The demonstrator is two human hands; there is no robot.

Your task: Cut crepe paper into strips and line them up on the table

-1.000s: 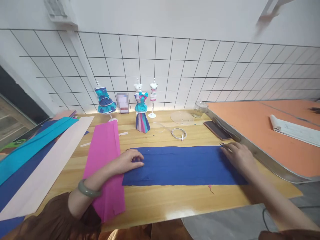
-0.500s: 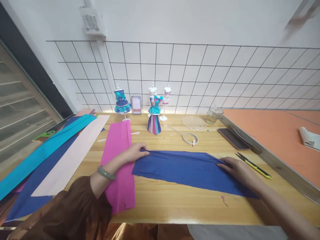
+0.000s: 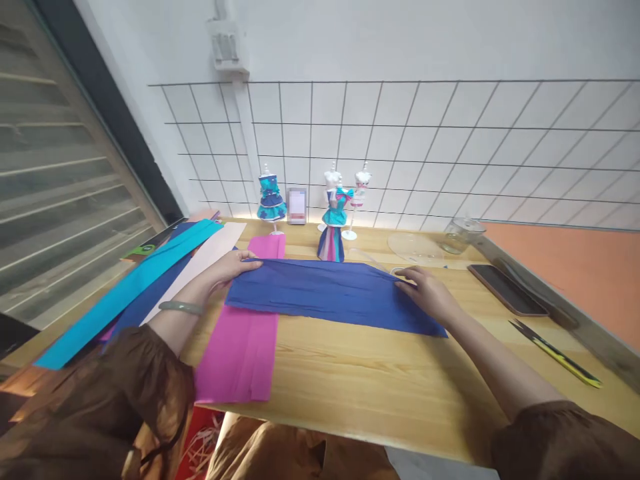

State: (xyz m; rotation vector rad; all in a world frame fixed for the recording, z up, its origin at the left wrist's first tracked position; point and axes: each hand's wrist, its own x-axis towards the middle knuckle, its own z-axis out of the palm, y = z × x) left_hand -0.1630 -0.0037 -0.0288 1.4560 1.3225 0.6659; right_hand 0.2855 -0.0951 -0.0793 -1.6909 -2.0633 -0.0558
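A strip of dark blue crepe paper stretches between my two hands above the wooden table. My left hand pinches its upper left corner between thumb and fingers. Its upper edge toward the right is gripped by my right hand, whose fingers are closed on it. The blue strip's left end lies across a bright pink paper strip, hiding part of it. Behind the blue strip stands a small dress form in a teal top and striped skirt.
Turquoise and pale pink strips lie at the left. Another dress form stands at the back. On the right are a glass jar, a dark phone and yellow-black scissors.
Both hands have carried the blue strip left and away from me, so it now overlaps the pink strip and covers most of the white ring. The view has turned left.
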